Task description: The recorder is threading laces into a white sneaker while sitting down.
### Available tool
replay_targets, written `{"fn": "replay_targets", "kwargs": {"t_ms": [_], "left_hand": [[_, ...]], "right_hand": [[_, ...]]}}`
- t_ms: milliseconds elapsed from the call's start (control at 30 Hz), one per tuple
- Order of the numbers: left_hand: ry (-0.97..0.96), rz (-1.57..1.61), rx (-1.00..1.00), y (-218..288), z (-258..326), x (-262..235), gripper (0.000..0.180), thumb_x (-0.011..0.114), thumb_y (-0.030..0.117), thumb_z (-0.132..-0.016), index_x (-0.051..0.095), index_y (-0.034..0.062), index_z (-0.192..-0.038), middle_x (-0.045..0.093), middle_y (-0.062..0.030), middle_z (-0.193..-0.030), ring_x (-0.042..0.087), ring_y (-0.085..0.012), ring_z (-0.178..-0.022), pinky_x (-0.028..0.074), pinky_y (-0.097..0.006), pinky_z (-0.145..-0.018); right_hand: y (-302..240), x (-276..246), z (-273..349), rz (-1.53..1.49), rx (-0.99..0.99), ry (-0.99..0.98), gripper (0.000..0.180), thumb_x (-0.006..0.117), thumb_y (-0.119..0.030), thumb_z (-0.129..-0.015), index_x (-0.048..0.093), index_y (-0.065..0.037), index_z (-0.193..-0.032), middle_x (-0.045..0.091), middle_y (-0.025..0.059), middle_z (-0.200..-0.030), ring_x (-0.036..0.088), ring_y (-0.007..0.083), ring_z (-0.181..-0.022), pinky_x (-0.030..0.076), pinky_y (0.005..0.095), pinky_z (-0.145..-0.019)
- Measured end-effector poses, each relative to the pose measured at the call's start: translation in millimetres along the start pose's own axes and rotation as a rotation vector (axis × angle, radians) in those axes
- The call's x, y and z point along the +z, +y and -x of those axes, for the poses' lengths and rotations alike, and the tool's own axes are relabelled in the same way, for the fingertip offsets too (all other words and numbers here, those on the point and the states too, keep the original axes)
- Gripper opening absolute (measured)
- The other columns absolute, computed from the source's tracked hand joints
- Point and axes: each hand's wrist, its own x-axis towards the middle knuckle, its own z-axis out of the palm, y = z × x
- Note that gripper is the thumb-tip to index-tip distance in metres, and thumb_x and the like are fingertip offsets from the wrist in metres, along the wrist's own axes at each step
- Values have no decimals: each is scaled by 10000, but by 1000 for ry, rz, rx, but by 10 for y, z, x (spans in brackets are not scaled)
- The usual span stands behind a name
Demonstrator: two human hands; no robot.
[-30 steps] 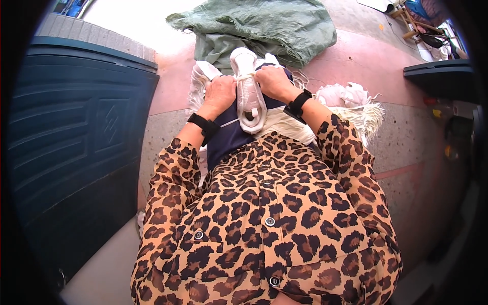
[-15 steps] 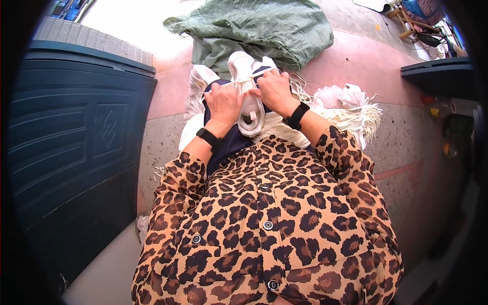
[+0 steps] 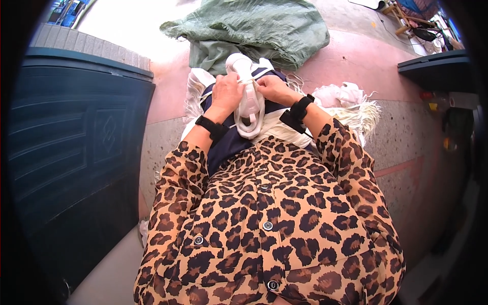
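While the dark blue panelled door [image 3: 76, 152] fills the left of the frame, a crumpled green tarpaulin sheet [image 3: 254, 28] is seen at upper centre on the pinkish concrete floor [image 3: 356, 61]. Below it, a white padded shoe-like item [image 3: 250, 104] is held upright at centre, over dark navy cloth [image 3: 229, 142]. It is gripped by the left hand [image 3: 227, 94], fingers curled closed on its left side. White lacing at its top is pinched by the right hand [image 3: 273, 89].
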Motion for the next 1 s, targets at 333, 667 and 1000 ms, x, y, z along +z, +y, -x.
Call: {"fn": "replay_targets", "kwargs": {"t_ms": [333, 667, 1000], "left_hand": [[-27, 272, 10, -155, -34, -12, 164, 582, 126, -732, 606, -34, -763, 601, -157, -658, 573, -257, -557, 450, -313, -550], [-98, -139, 150, -82, -419, 27, 147, 583, 150, -704, 553, 9, -680, 585, -169, -736, 530, -329, -841, 454, -411, -690], [-481, 796, -259, -56, -627, -215, 112, 655, 117, -727, 575, 55, -774, 548, 28, -697, 487, -51, -606, 402, -191, -542]], "right_hand": [[28, 151, 96, -250, -171, 327, 134, 521, -139, -753, 565, -25, -808, 586, 155, -705, 579, 263, -663, 439, 348, -611], [7, 150, 93, 79, -507, 423, 96, 503, -67, -716, 570, -46, -781, 577, 120, -722, 545, 289, -749, 440, 378, -668], [-130, 29, 94, 750, -652, 373, 62, 533, -125, -678, 583, -89, -688, 551, 41, -753, 530, 182, -806, 411, 298, -629]]}}
